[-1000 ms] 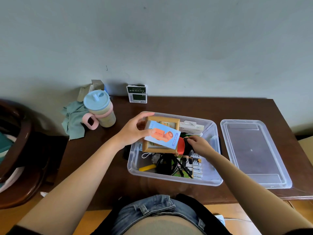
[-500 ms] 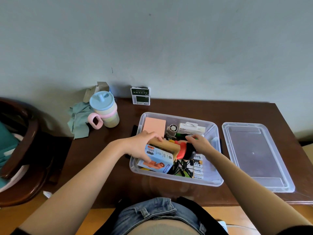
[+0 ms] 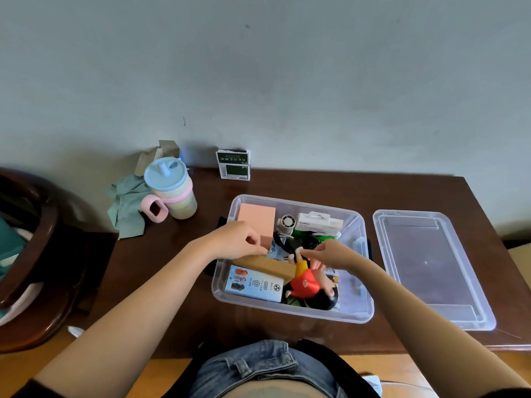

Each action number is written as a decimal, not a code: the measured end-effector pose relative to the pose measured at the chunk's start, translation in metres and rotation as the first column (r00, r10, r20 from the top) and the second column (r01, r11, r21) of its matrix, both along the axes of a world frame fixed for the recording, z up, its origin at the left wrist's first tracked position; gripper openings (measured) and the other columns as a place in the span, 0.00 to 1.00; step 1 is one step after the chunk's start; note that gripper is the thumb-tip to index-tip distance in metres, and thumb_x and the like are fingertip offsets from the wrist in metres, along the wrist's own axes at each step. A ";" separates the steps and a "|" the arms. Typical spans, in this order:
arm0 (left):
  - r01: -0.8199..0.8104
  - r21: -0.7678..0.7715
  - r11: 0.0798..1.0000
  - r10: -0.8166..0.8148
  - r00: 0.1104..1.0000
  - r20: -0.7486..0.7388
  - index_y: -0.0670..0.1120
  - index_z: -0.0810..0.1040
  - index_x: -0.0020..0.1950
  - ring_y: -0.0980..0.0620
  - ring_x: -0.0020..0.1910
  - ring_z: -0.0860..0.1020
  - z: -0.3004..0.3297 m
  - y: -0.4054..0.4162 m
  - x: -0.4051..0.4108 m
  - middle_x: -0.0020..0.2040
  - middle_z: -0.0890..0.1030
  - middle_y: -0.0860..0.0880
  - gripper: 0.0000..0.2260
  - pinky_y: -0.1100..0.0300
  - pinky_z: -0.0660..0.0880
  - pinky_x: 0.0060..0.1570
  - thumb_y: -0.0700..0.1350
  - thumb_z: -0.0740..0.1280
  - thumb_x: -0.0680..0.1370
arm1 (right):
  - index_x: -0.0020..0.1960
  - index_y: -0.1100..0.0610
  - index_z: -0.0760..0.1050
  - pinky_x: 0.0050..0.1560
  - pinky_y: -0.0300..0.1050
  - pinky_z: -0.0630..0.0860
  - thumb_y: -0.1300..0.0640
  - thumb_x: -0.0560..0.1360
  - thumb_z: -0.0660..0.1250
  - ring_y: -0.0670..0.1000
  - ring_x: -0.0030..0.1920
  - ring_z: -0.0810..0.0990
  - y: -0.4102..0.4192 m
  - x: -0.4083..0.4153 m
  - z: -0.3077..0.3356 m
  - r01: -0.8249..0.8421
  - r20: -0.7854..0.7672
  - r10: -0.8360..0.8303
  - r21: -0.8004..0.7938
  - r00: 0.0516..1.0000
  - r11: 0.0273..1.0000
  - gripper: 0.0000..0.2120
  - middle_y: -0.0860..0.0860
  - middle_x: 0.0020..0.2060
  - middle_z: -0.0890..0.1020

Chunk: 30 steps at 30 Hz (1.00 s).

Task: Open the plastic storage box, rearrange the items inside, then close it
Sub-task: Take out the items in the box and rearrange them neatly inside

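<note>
Head view shows the brown table (image 3: 330, 191) spanning the frame's middle, the clear storage box (image 3: 356, 314) open at centre, its lid (image 3: 431, 271) lying just right. Inside, the left hand (image 3: 235, 241) grips a wooden frame (image 3: 267, 265) above a blue carton (image 3: 254, 285); the right hand (image 3: 334, 254) pinches a red-shirted figurine (image 3: 307, 285).

The clear plastic storage box (image 3: 293, 307) sits open on the table, crowded with items; its lid (image 3: 431, 268) lies flat just beside it on the right. Inside, a red-shirted figurine (image 3: 309, 285) lies beside a pale blue carton (image 3: 254, 284).
</note>
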<state>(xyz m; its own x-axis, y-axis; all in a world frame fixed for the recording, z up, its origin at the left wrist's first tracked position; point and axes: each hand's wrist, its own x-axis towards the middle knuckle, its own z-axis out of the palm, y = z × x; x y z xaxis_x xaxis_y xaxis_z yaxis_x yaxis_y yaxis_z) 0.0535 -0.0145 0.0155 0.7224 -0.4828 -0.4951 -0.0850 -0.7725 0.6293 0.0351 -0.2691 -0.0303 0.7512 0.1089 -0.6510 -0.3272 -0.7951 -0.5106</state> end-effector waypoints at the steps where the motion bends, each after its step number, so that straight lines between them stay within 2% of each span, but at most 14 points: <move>1: -0.013 0.003 1.000 0.013 1.000 0.006 0.50 0.80 0.32 0.51 0.41 0.77 -0.002 -0.001 0.000 0.41 0.81 0.47 0.14 0.55 0.73 0.42 0.57 0.70 0.74 | 0.31 0.54 0.76 0.30 0.28 0.68 0.41 0.76 0.63 0.37 0.26 0.76 0.000 0.002 0.000 -0.041 0.000 0.041 -0.021 0.999 0.999 0.22 0.43 0.25 0.80; 3: -0.049 -0.010 0.999 0.049 0.997 0.053 0.52 0.79 0.31 0.54 0.42 0.77 -0.005 -0.003 0.001 0.40 0.80 0.51 0.12 0.58 0.73 0.40 0.56 0.73 0.71 | 0.35 0.56 0.76 0.34 0.32 0.73 0.45 0.76 0.65 0.40 0.31 0.78 0.001 0.006 -0.002 -0.074 0.026 0.074 -0.011 0.997 0.997 0.17 0.45 0.29 0.81; 6: -0.104 -0.021 0.994 0.106 0.981 0.165 0.54 0.78 0.37 0.57 0.43 0.74 -0.007 -0.004 0.004 0.43 0.74 0.58 0.10 0.62 0.68 0.36 0.56 0.77 0.66 | 0.40 0.58 0.78 0.43 0.48 0.78 0.50 0.76 0.66 0.48 0.35 0.77 0.013 0.011 -0.003 0.000 0.167 -0.010 0.056 0.986 0.998 0.12 0.55 0.37 0.83; 9: -0.124 0.042 0.991 0.112 0.969 0.219 0.54 0.75 0.46 0.55 0.49 0.70 -0.009 -0.003 0.007 0.52 0.69 0.56 0.19 0.59 0.70 0.42 0.59 0.78 0.62 | 0.42 0.60 0.80 0.38 0.48 0.75 0.48 0.76 0.64 0.50 0.34 0.76 0.036 0.021 0.001 0.145 0.256 -0.195 0.200 0.947 0.969 0.16 0.58 0.38 0.83; 11: -0.134 0.081 0.988 0.115 0.973 0.202 0.55 0.73 0.51 0.53 0.57 0.67 -0.010 -0.001 0.008 0.59 0.66 0.53 0.24 0.55 0.71 0.51 0.60 0.77 0.62 | 0.45 0.62 0.80 0.39 0.46 0.75 0.42 0.76 0.62 0.50 0.35 0.77 0.055 0.034 0.005 0.209 0.136 -0.242 0.222 0.961 0.952 0.23 0.54 0.39 0.83; 14: -0.130 0.094 0.987 0.114 0.981 0.156 0.57 0.71 0.56 0.50 0.64 0.63 -0.010 0.001 0.009 0.65 0.62 0.51 0.27 0.50 0.69 0.61 0.60 0.77 0.62 | 0.56 0.61 0.75 0.33 0.40 0.74 0.35 0.76 0.57 0.50 0.36 0.78 0.082 0.050 0.008 0.265 -0.181 -0.233 0.180 0.956 0.947 0.29 0.56 0.47 0.82; 17: -0.137 0.080 0.987 0.124 0.981 0.147 0.57 0.70 0.57 0.50 0.64 0.63 -0.009 0.001 0.008 0.63 0.63 0.52 0.27 0.50 0.68 0.62 0.59 0.77 0.62 | 0.59 0.60 0.69 0.35 0.39 0.74 0.35 0.74 0.61 0.51 0.38 0.77 0.096 0.055 0.013 0.374 -0.433 -0.259 0.202 0.863 0.905 0.29 0.60 0.53 0.79; 19: -0.139 0.078 0.987 0.127 0.981 0.147 0.57 0.70 0.57 0.51 0.64 0.62 -0.009 0.001 0.008 0.62 0.63 0.52 0.27 0.51 0.68 0.62 0.59 0.77 0.63 | 0.61 0.62 0.67 0.40 0.41 0.78 0.40 0.73 0.66 0.54 0.46 0.79 0.101 0.056 0.014 0.490 -0.559 -0.285 0.256 0.778 0.833 0.29 0.59 0.54 0.76; 21: -0.141 0.069 0.988 0.130 0.981 0.143 0.56 0.70 0.57 0.51 0.63 0.63 -0.009 0.002 0.008 0.61 0.63 0.53 0.28 0.51 0.68 0.63 0.59 0.77 0.63 | 0.66 0.63 0.65 0.58 0.48 0.76 0.44 0.72 0.68 0.58 0.58 0.77 0.104 0.057 0.011 0.588 -0.610 -0.326 0.293 0.722 0.753 0.31 0.59 0.60 0.73; 22: -0.139 0.065 0.988 0.129 0.982 0.140 0.55 0.70 0.58 0.51 0.63 0.63 -0.009 0.002 0.007 0.60 0.63 0.53 0.28 0.51 0.68 0.63 0.60 0.76 0.63 | 0.66 0.63 0.66 0.62 0.50 0.73 0.46 0.72 0.68 0.57 0.57 0.77 0.106 0.055 0.010 0.621 -0.610 -0.355 0.299 0.708 0.725 0.30 0.58 0.60 0.73; 23: -0.136 0.063 0.989 0.126 0.982 0.138 0.55 0.69 0.59 0.51 0.62 0.63 -0.010 0.003 0.007 0.59 0.63 0.53 0.29 0.51 0.68 0.62 0.60 0.76 0.63 | 0.63 0.62 0.68 0.62 0.50 0.73 0.46 0.72 0.69 0.56 0.53 0.78 0.107 0.052 0.009 0.641 -0.601 -0.383 0.297 0.701 0.708 0.27 0.57 0.55 0.75; 25: -0.137 0.047 0.989 0.129 0.982 0.138 0.54 0.69 0.60 0.52 0.61 0.63 -0.010 0.004 0.007 0.58 0.63 0.53 0.30 0.53 0.69 0.60 0.59 0.77 0.63 | 0.51 0.60 0.70 0.55 0.48 0.75 0.43 0.71 0.71 0.53 0.44 0.79 0.108 0.043 0.007 0.679 -0.586 -0.447 0.260 0.676 0.686 0.22 0.55 0.43 0.76; 26: -0.145 0.024 0.989 0.140 0.980 0.143 0.55 0.69 0.59 0.53 0.59 0.64 -0.010 0.005 0.007 0.57 0.63 0.53 0.30 0.54 0.69 0.59 0.58 0.77 0.63 | 0.47 0.58 0.69 0.52 0.47 0.76 0.41 0.69 0.72 0.52 0.41 0.79 0.108 0.038 0.007 0.703 -0.584 -0.478 0.245 0.656 0.667 0.22 0.55 0.41 0.76; 30: -0.174 -0.057 0.983 0.182 0.964 0.194 0.58 0.69 0.57 0.54 0.57 0.65 -0.012 0.009 0.005 0.55 0.65 0.55 0.28 0.57 0.69 0.55 0.55 0.78 0.62 | 0.49 0.54 0.72 0.52 0.45 0.78 0.42 0.67 0.74 0.50 0.41 0.79 0.107 0.026 0.003 0.775 -0.585 -0.528 0.329 0.615 0.539 0.21 0.53 0.43 0.78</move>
<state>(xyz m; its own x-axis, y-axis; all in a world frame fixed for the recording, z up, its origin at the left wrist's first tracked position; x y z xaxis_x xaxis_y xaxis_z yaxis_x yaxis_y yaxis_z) 0.0582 -0.0051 0.0030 0.8801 -0.3534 -0.3169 -0.0738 -0.7613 0.6442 0.0615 -0.1619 -0.0275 0.4547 0.0887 -0.8862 -0.8901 0.0793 -0.4488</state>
